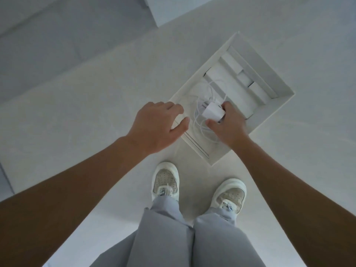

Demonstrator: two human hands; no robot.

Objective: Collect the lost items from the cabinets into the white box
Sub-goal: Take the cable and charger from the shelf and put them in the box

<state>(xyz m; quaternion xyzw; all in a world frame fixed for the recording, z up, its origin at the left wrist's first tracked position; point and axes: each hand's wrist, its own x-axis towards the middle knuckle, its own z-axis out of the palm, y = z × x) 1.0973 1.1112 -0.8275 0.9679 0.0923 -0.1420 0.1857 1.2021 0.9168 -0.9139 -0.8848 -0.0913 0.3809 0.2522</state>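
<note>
The white box [280,105] lies open on the pale floor ahead of my feet. Inside it are flat white packages [231,81] and a coil of thin white cable [204,95]. My right hand [227,126] is over the box's near half, shut on a white charger plug [212,111] with the cable hanging from it. My left hand [159,126] hovers at the box's left edge, fingers spread and empty.
My two white sneakers [165,180] stand on the floor just in front of the box. A grey cabinet or wall block [163,10] rises at the top, with a darker grey strip of floor to the left.
</note>
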